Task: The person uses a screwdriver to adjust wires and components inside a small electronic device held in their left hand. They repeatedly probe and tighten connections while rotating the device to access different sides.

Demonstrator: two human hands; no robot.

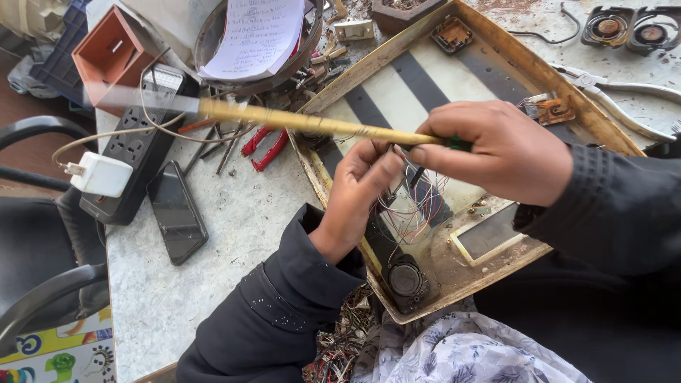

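The right hand (507,152) arches knuckles-up, fingers (425,154) pinched round a long yellowish tool (312,124) reaching off to their left. Just below, the left hand (358,191) curls into thin coloured wires (418,206), seemingly gripping them, inside the open yellowed casing (397,53) on the surface (234,227).
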